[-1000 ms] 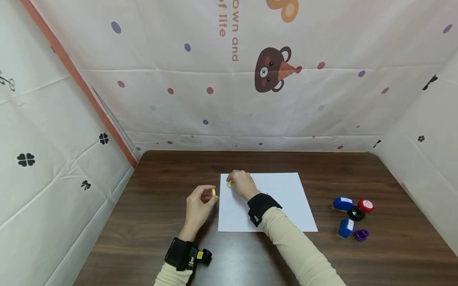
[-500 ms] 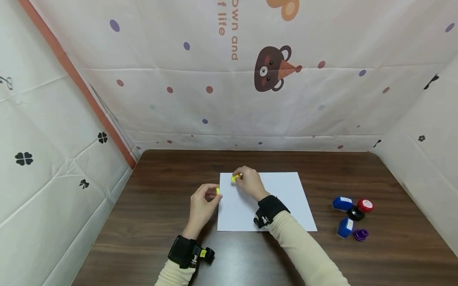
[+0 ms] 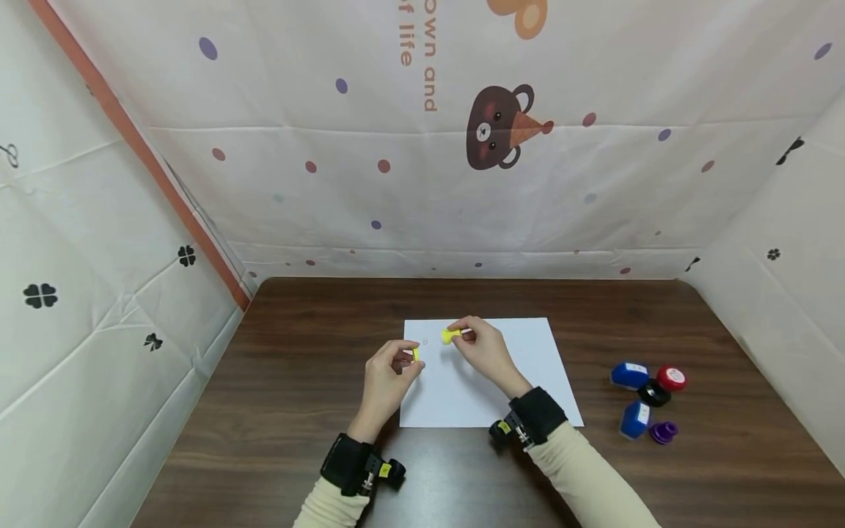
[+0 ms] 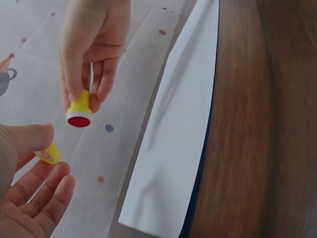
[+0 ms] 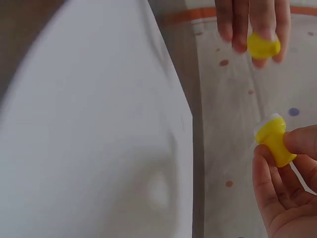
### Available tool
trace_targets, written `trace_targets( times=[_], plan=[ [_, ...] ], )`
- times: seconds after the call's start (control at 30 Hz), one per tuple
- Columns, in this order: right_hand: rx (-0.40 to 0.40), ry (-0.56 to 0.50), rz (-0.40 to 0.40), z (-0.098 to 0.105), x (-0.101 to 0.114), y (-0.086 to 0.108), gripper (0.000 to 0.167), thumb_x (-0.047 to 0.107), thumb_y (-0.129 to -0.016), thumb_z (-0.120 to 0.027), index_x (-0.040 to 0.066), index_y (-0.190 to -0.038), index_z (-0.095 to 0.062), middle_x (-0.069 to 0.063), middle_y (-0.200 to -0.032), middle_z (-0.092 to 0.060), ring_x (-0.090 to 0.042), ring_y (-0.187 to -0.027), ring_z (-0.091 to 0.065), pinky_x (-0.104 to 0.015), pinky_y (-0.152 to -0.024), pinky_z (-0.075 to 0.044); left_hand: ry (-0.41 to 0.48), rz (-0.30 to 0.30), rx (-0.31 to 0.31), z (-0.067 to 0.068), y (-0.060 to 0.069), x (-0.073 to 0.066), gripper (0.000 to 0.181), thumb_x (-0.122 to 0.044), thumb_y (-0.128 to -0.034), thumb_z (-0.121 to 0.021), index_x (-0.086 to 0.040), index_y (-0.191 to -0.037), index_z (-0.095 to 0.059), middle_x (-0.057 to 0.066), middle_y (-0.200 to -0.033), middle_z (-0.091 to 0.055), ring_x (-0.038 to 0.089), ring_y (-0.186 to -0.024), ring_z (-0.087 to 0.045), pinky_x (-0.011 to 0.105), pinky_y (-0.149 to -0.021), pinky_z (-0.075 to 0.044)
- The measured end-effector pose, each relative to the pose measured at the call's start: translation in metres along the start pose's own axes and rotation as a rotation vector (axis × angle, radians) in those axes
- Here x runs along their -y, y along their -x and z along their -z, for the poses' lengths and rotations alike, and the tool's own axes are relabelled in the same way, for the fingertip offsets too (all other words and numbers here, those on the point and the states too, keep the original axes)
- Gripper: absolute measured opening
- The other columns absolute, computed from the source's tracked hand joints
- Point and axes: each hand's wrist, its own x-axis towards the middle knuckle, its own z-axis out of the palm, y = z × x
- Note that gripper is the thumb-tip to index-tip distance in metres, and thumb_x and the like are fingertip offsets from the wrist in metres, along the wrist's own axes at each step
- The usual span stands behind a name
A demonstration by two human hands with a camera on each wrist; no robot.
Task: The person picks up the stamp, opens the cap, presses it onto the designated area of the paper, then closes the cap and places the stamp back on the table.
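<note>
Over the paper's left part, my left hand (image 3: 389, 378) pinches a small yellow cap (image 3: 416, 353) between thumb and fingers; the left wrist view shows this cap (image 4: 48, 154) too. My right hand (image 3: 487, 353) holds a yellow stamp (image 3: 451, 336) by its handle above the white paper (image 3: 508, 381). In the left wrist view the stamp (image 4: 79, 110) shows a red face with a white rim, turned downward. Cap and stamp are apart. A faint small mark (image 3: 425, 341) lies on the paper near its upper left corner.
On the brown table (image 3: 297, 411), to the right of the paper, stand two blue stamps (image 3: 630, 375), a red one (image 3: 671, 378), a black one (image 3: 654, 393) and a purple one (image 3: 663, 432). A patterned cloth (image 3: 370, 191) hangs behind the table.
My right hand has lifted the stamp off the paper's upper left and moved right, uncovering the faint mark. My left hand with the cap has shifted right, over the paper's left edge.
</note>
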Motion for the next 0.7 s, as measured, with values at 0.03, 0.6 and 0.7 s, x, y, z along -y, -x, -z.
trace_targets(
  times=[0.03, 0.6, 0.7],
  plan=[
    [0.007, -0.01, -0.008, 0.001, 0.001, 0.004, 0.015, 0.004, -0.081, -0.066, 0.011, -0.094, -0.066, -0.004, -0.095, -0.065, -0.014, -0.078, -0.061, -0.025, -0.067, -0.054, 0.004, -0.004, 0.004, -0.001, 0.0, -0.001, 0.027, -0.005, -0.0733, -0.076, -0.007, -0.099, -0.066, 0.001, -0.093, -0.065, 0.012, -0.076, -0.063, 0.03, -0.067, -0.056],
    [0.054, -0.199, -0.154, 0.024, 0.009, 0.05, 0.015, 0.01, -0.082, -0.068, 0.013, -0.096, -0.065, -0.003, -0.094, -0.065, -0.013, -0.076, -0.06, -0.019, -0.06, -0.05, 0.143, -0.04, 0.092, -0.021, 0.008, -0.027, 0.026, -0.006, -0.0741, -0.076, -0.01, -0.098, -0.066, 0.001, -0.093, -0.066, 0.009, -0.077, -0.063, 0.02, -0.069, -0.055],
    [0.048, -0.225, -0.156, 0.027, 0.009, 0.056, 0.014, 0.009, -0.082, -0.067, 0.013, -0.095, -0.065, -0.002, -0.093, -0.065, -0.013, -0.075, -0.06, -0.02, -0.059, -0.05, 0.145, -0.057, 0.099, -0.023, 0.011, -0.031, 0.026, -0.006, -0.0735, -0.076, -0.012, -0.096, -0.066, -0.001, -0.09, -0.065, 0.008, -0.075, -0.062, 0.021, -0.067, -0.055]
  ],
)
